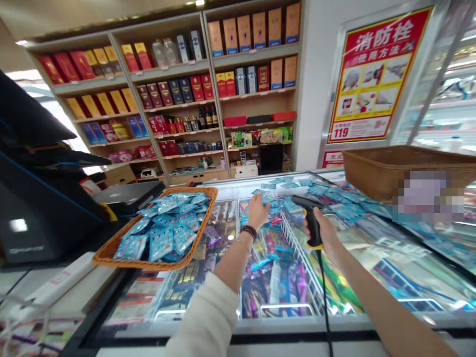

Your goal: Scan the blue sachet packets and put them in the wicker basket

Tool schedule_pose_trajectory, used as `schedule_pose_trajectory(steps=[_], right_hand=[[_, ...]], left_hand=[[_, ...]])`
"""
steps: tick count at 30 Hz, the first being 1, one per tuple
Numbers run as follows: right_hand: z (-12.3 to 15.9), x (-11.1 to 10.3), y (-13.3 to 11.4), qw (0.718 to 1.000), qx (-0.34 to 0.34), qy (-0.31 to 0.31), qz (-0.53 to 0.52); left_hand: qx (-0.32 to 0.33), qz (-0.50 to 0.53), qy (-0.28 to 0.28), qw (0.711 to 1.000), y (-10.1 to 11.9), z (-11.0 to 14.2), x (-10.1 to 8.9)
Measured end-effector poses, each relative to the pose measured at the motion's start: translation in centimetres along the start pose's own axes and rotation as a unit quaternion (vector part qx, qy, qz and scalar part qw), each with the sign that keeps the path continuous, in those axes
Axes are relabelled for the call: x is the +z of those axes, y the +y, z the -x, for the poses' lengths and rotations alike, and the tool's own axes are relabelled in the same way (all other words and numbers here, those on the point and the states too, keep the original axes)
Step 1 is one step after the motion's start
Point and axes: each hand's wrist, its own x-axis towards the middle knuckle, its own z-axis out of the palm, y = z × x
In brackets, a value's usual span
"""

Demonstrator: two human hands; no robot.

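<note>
My right hand (325,228) is wrapped round the grip of a black and yellow barcode scanner (314,223). Its head points left over the freezer glass, and a black cord hangs down from the handle. My left hand (258,210), with a dark bead bracelet at the wrist, reaches forward over the glass with its fingers slightly bent and the thumb apart. Just ahead of it and around it lie small blue packets (292,185); whether the fingertips touch one cannot be made out. More blue packets (161,243) fill an orange wicker basket (148,266) left of my hands.
Beneath the glass-topped freezer (253,325), wire baskets hold colourful ice-cream packs. A brown basket (375,173) stands at the right, above scattered blue packets. At the left is a dark checkout machine (33,198). Shelves (178,106) with boxed goods line the back wall.
</note>
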Motion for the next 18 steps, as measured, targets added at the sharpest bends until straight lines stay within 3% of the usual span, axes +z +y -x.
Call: schedule_pose_trajectory(steps=[4, 8, 13, 18], right_hand=[[-0.1, 0.4, 0.7, 0.999, 0.004, -0.031, 0.023], [-0.2, 0.9, 1.0, 0.999, 0.002, -0.034, 0.02], [0.1, 1.5, 1.0, 1.0, 0.004, -0.029, 0.009], [0.4, 1.6, 0.7, 0.999, 0.006, -0.037, -0.018]], left_hand=[[-0.036, -0.049, -0.02, 0.998, -1.1, -0.9, 2.9], [-0.035, -0.076, -0.068, 0.994, -1.7, 1.0, 3.5], [-0.036, -0.049, -0.063, 0.996, -0.6, 3.0, 1.6], [-0.09, -0.182, -0.208, 0.957, 1.6, 3.0, -2.3]])
